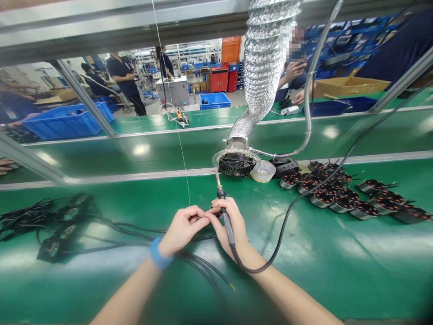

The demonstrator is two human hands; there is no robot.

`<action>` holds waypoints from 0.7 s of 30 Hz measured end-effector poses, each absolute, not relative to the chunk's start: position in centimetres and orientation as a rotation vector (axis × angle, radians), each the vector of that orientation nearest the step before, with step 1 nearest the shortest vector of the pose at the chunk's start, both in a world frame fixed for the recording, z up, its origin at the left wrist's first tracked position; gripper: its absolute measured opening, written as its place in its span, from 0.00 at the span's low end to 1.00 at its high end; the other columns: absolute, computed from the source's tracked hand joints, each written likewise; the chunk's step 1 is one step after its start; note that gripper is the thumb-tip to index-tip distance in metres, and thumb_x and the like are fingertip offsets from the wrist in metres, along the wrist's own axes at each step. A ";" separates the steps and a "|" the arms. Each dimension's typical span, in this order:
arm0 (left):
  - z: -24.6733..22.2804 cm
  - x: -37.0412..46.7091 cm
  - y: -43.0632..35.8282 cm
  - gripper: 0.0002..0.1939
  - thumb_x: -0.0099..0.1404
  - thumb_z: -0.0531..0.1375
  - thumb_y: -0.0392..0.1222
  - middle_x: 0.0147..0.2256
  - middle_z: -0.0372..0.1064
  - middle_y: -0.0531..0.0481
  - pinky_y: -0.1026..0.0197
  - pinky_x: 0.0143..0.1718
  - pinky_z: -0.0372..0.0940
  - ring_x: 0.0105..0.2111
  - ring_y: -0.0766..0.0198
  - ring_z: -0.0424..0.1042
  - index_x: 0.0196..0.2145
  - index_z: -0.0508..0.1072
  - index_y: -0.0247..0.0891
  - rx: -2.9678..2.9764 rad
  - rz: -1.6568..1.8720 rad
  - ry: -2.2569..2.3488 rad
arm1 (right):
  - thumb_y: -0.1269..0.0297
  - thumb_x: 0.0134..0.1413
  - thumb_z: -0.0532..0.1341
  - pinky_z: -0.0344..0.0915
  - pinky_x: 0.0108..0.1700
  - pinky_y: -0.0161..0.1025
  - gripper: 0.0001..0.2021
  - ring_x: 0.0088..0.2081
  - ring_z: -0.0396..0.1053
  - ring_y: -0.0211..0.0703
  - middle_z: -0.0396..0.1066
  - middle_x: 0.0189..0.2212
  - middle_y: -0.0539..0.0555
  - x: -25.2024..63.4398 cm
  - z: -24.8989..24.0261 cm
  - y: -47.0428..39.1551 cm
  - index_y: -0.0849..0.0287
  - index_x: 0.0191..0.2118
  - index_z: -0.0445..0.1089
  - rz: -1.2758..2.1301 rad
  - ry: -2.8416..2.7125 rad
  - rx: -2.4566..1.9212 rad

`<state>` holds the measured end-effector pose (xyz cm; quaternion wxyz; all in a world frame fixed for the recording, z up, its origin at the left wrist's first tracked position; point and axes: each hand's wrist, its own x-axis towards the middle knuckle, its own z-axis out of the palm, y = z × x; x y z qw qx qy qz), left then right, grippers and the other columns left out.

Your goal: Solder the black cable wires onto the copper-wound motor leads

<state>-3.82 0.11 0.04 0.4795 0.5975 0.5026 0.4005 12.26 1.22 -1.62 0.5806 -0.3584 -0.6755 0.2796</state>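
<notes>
A soldering iron (228, 225) lies across my right hand (233, 221), its metal tip pointing up and away toward the fume fan (237, 166). My left hand (186, 228), with a blue band (158, 253) at its wrist, is closed in a pinch; whatever is between its fingertips is too small to make out. The thumb and fingers of both hands meet. Just behind them a small round motor (218, 214) shows in part, mostly covered by my right fingers. Black cables (199, 263) run on the bench under my left wrist.
Several silver motors with copper windings (321, 198) stand at the right. A white tub (263, 171) and a black block (286, 167) sit beside the fan. Black cased parts with cables (56, 243) lie left. The iron's cord (282, 234) loops right. Other people work beyond the bench.
</notes>
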 end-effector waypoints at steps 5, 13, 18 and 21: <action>0.8 -4.2 0.2 0.15 0.63 0.63 0.51 0.26 0.67 0.52 0.64 0.32 0.59 0.28 0.66 0.63 0.30 0.75 0.35 1.475 0.885 1.192 | 0.73 0.59 0.61 0.73 0.40 0.38 0.10 0.34 0.73 0.39 0.64 0.38 0.50 12.8 -1.5 1.0 0.51 0.42 0.65 0.695 -1.589 -0.890; 0.4 -3.2 0.4 0.14 0.63 0.62 0.49 0.27 0.67 0.52 0.64 0.33 0.60 0.29 0.66 0.64 0.28 0.72 0.35 1.374 0.986 1.234 | 0.69 0.63 0.59 0.74 0.42 0.39 0.05 0.34 0.73 0.39 0.66 0.40 0.52 13.2 -1.5 1.1 0.52 0.43 0.67 0.698 -1.621 -0.916; -0.4 -3.0 0.8 0.11 0.64 0.61 0.44 0.28 0.67 0.51 0.64 0.35 0.60 0.31 0.65 0.65 0.28 0.72 0.35 1.477 1.040 1.334 | 0.63 0.67 0.56 0.74 0.41 0.40 0.10 0.33 0.76 0.39 0.73 0.41 0.53 14.7 -0.2 1.9 0.52 0.51 0.69 0.739 -1.446 -0.978; -0.7 -3.0 1.2 0.11 0.63 0.62 0.44 0.27 0.67 0.51 0.64 0.34 0.60 0.30 0.65 0.65 0.28 0.72 0.35 1.456 1.042 1.367 | 0.59 0.67 0.57 0.74 0.33 0.38 0.14 0.27 0.75 0.39 0.76 0.34 0.52 15.6 0.4 2.2 0.54 0.54 0.69 0.782 -1.346 -1.022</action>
